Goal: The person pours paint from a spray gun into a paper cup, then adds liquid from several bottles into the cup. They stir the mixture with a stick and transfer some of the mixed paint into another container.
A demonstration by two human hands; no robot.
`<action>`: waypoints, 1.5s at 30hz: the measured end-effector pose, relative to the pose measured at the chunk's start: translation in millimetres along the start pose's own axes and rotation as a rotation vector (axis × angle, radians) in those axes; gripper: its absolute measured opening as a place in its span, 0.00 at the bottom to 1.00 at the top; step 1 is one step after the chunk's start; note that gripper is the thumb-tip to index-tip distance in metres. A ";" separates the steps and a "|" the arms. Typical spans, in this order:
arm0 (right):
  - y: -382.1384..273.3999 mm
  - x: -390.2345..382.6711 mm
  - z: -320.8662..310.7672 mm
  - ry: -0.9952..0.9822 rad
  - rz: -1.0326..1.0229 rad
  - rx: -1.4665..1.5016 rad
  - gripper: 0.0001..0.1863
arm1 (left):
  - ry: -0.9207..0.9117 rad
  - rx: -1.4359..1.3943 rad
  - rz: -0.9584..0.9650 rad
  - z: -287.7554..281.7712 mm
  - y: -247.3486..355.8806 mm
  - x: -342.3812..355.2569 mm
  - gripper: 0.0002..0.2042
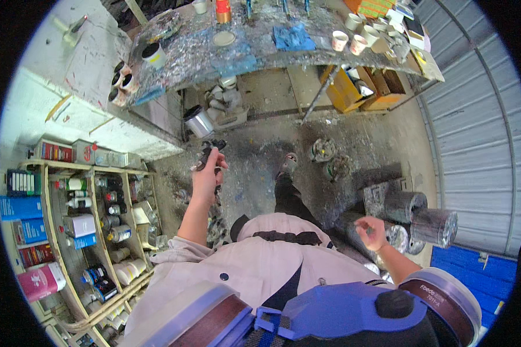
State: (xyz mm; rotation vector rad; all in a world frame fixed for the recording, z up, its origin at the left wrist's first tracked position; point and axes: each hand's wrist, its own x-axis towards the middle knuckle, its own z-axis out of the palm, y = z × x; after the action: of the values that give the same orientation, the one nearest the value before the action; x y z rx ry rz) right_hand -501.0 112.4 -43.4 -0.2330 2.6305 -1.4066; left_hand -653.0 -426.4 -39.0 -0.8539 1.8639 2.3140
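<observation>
My left hand point(207, 176) is raised in front of me and grips a dark spray gun point(209, 151), whose nozzle end points away toward the workbench. My right hand point(371, 232) hangs low at my right side, fingers loosely curled and apart, holding nothing; it is near several paint-crusted metal cans point(422, 217) on the floor. A paint-splattered workbench point(260, 49) stands ahead, with a blue rag point(293, 37) and several paper cups point(348, 39) on it. My foot point(287, 165) is stepping forward on the stained floor.
A wooden shelf unit point(92, 231) full of paint tins, bottles and boxes stands at my left. A silver can point(198, 121) sits under the bench beside grey parts point(226, 104). Orange boxes point(359, 87) lie under the bench's right end. A corrugated metal shutter point(480, 127) closes the right side.
</observation>
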 end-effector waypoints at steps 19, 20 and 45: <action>-60.3 760.3 26.7 0.125 -0.385 -0.913 0.25 | -0.338 0.412 0.229 157.4 221.1 242.3 0.16; -69.6 770.9 15.0 -0.033 -0.302 -0.974 0.25 | -0.364 0.422 0.225 153.5 227.9 254.9 0.15; -191.7 658.2 23.3 0.593 0.145 0.466 0.20 | -0.657 0.674 0.596 236.3 246.3 374.8 0.14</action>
State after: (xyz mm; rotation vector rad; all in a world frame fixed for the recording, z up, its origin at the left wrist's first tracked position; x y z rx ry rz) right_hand -1126.5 -147.4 65.3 0.4900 2.5236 -2.2400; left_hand -1151.9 -387.8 42.1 0.5280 2.4477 1.5964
